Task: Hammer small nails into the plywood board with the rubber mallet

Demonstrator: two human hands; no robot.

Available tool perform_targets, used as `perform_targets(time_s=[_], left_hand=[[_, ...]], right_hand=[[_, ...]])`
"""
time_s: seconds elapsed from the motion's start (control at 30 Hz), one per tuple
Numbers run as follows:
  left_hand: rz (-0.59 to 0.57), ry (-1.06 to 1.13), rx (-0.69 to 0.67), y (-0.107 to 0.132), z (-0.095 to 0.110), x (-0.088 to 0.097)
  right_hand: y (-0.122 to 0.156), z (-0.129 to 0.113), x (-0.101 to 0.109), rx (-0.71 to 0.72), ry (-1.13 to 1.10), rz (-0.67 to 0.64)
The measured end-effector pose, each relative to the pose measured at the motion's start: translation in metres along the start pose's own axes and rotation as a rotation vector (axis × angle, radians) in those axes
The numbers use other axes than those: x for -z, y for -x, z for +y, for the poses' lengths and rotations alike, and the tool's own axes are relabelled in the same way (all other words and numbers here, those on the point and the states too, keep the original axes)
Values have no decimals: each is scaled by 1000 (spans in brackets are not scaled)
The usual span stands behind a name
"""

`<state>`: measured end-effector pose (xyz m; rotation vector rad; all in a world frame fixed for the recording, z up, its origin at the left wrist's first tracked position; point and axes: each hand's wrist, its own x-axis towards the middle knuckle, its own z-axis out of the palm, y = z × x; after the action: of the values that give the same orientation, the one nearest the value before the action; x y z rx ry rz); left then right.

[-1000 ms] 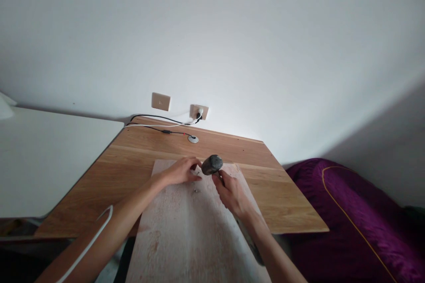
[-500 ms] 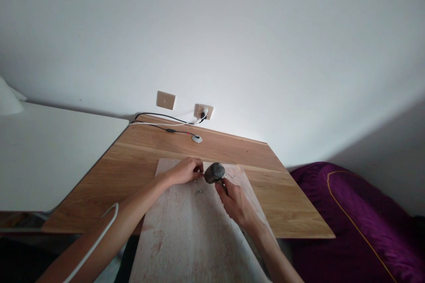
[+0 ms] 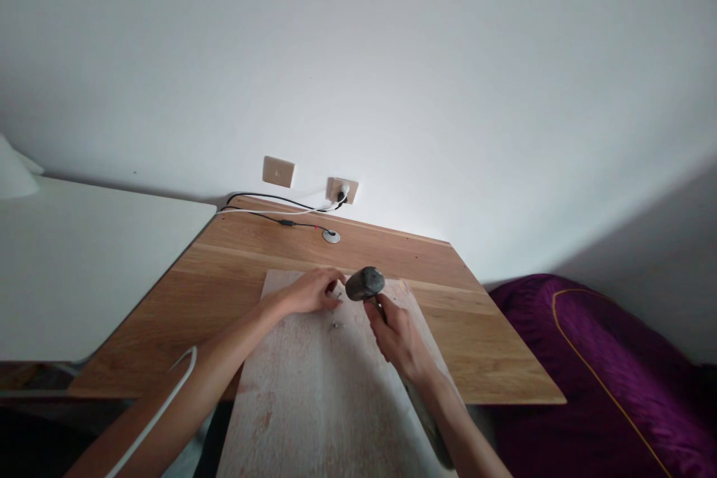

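My right hand [image 3: 399,334] is wrapped round the handle of a mallet [image 3: 364,284] with a thick dark head. The mallet's head is raised over the far part of a whitish, worn wooden board [image 3: 314,403]. Just left of the head, my left hand [image 3: 314,290] rests at the board, thumb and forefinger apart. Between those fingertips a thin nail [image 3: 338,295] shows, apparently upright and not gripped. A few small nails [image 3: 337,326] lie on the board nearer to me.
Under the board is a brown wooden table [image 3: 493,343]. Cables [image 3: 269,198] run along its back edge to a wall socket [image 3: 343,190]. At left stands a white table [image 3: 95,269]; at right, a purple cloth-covered seat [image 3: 560,358]. A white cord [image 3: 162,411] crosses my left forearm.
My left thumb and forefinger have parted from a pinch, and the nail shows between them. The mallet's head has shifted slightly up and right.
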<state>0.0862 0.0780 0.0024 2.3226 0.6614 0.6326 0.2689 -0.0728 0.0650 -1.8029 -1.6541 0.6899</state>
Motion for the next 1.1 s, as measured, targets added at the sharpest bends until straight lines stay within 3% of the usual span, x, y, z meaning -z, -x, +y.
perform_targets(time_s=[0.2, 0.43, 0.63, 0.93, 1.1], left_hand=[[13, 76, -45, 0, 3, 1], [27, 0, 46, 0, 0, -2], [37, -1, 46, -3, -2, -5], [-45, 40, -4, 0, 2, 1], [-32, 100, 14, 1, 9, 4]], right_hand=[[-12, 0, -11, 24, 33, -62], [11, 16, -5, -25, -9, -40], [22, 28, -2, -45, 59, -83], [4, 12, -4, 42, -63, -2], [-7, 7, -14, 38, -33, -64]])
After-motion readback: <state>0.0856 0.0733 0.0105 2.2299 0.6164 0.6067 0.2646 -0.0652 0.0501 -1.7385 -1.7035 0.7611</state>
